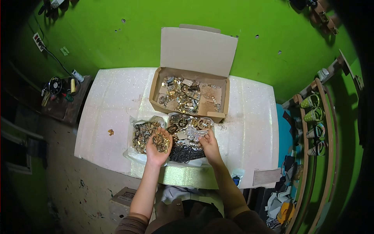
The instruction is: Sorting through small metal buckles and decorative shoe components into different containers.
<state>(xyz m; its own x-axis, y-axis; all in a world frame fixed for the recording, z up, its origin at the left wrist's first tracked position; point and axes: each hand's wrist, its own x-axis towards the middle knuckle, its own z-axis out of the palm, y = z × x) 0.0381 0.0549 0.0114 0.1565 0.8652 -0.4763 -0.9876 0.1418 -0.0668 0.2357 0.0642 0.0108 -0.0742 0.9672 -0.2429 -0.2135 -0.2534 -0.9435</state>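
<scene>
My left hand (156, 156) is palm up and cupped around a heap of small gold and dark metal fittings (161, 142). It is over a plastic-lined container (128, 153) full of similar metal pieces. My right hand (212, 148) pinches a clear, silvery piece that looks like a plastic bag (193, 133); its contents cannot be made out. Beneath that hand lies a second lined container with large ring-shaped buckles (203, 123) at its far end and small black pieces (185, 154) at its near end.
Behind the containers, an open cardboard box (225, 97) holds mixed metal fittings, its lid upright against the green wall. A white glittery cover (249, 113) spreads over the table. Sandals (311, 115) hang on a wooden rack at right; thread spools (78, 75) stand on a side table at left.
</scene>
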